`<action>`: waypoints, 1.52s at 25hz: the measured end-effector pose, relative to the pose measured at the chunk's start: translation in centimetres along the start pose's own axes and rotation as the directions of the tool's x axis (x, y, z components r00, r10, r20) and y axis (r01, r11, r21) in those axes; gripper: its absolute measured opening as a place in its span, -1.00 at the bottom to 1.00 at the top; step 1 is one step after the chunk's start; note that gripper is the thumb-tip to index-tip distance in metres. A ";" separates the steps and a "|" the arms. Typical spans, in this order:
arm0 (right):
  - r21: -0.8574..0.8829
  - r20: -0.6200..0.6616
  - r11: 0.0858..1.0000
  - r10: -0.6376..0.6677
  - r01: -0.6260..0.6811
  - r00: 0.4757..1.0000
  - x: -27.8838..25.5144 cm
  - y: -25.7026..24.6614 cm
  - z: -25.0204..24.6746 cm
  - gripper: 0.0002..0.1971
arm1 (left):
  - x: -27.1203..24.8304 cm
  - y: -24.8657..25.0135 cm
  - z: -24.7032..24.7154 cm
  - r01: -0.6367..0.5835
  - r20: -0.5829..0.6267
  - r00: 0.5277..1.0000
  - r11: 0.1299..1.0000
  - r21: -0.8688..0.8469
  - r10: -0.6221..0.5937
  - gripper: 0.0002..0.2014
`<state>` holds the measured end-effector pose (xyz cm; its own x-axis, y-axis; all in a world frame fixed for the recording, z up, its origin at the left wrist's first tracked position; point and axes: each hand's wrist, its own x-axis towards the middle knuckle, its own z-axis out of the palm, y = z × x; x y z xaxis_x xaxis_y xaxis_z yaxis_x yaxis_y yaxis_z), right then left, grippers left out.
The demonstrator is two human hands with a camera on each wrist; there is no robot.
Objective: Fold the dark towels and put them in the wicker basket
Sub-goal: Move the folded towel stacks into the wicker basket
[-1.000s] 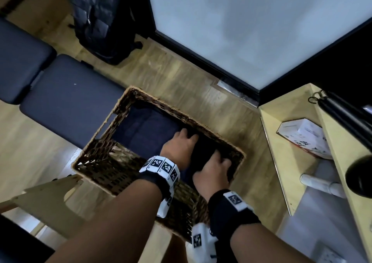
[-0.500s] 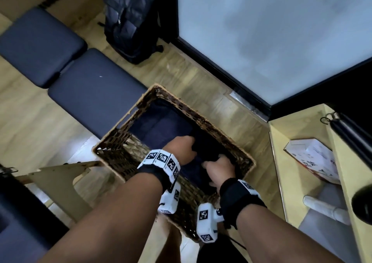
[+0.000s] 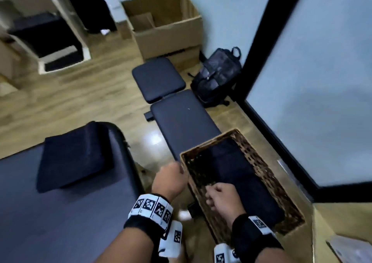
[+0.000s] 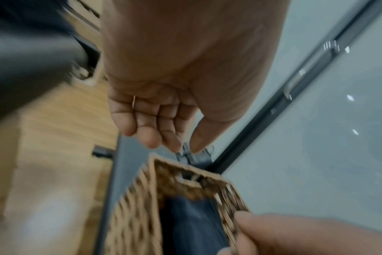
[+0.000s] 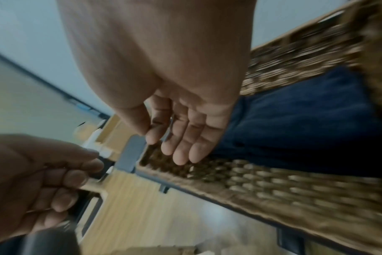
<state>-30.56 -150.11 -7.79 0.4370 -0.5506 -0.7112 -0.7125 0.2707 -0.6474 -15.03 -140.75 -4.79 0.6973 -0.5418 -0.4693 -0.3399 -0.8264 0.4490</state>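
Observation:
The wicker basket [image 3: 269, 174] sits at the lower right with dark folded towels [image 3: 237, 170] lying inside it. Another folded dark towel [image 3: 74, 156] rests on the dark padded table at the left. My left hand [image 3: 170, 179] hovers just outside the basket's left rim, fingers loosely curled and empty, as the left wrist view shows [image 4: 155, 124]. My right hand [image 3: 221, 196] hangs over the basket's near left wall, also empty with relaxed fingers [image 5: 181, 138]. The basket [image 5: 273, 181] and a navy towel [image 5: 305, 124] lie below it.
A dark padded bench [image 3: 181, 122] runs behind the basket. A black backpack [image 3: 219, 75] leans by the glass door frame [image 3: 255, 47]. A cardboard box [image 3: 167, 23] stands at the back. A wooden shelf [image 3: 342, 222] is at the right.
Both hands have come up out of the basket and let go of the towel, which stays inside. The head view has swung left, bringing the table and its folded towel into sight.

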 end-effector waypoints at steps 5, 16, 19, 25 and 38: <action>-0.214 0.200 0.933 -0.248 0.289 0.948 -1.2 -8.7 8.6 -0.82 | -4.2 -7.8 -8.6 0.147 -0.318 0.926 0.972 -0.186 -0.201 -0.87; -0.311 0.300 0.805 -0.421 0.505 0.856 0.1 -19.7 24.8 -0.71 | -4.0 -24.3 -19.0 0.409 -0.374 0.770 0.850 -0.331 -0.517 -0.62; -0.381 0.224 0.801 -0.405 0.462 0.887 0.3 -19.8 27.2 -0.58 | -4.6 -25.2 -19.3 0.375 -0.355 0.779 0.839 -0.395 -0.516 -0.59; -0.347 0.229 0.867 -0.291 0.357 0.929 -1.4 -20.6 27.9 -0.79 | -5.9 -25.3 -19.5 0.489 -0.220 0.780 0.791 -0.367 -0.585 -0.73; -0.057 0.415 0.820 -0.499 0.569 0.761 -4.3 -18.0 25.2 -0.79 | -7.1 -23.0 -17.0 0.506 -0.239 0.793 0.825 -0.253 -0.560 -0.42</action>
<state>-5.75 -132.69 -0.02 0.9160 -0.2260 -0.3315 -0.3668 -0.1367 -0.9202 -1.42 -115.29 1.11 0.8942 0.0696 -0.4422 0.2323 -0.9166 0.3255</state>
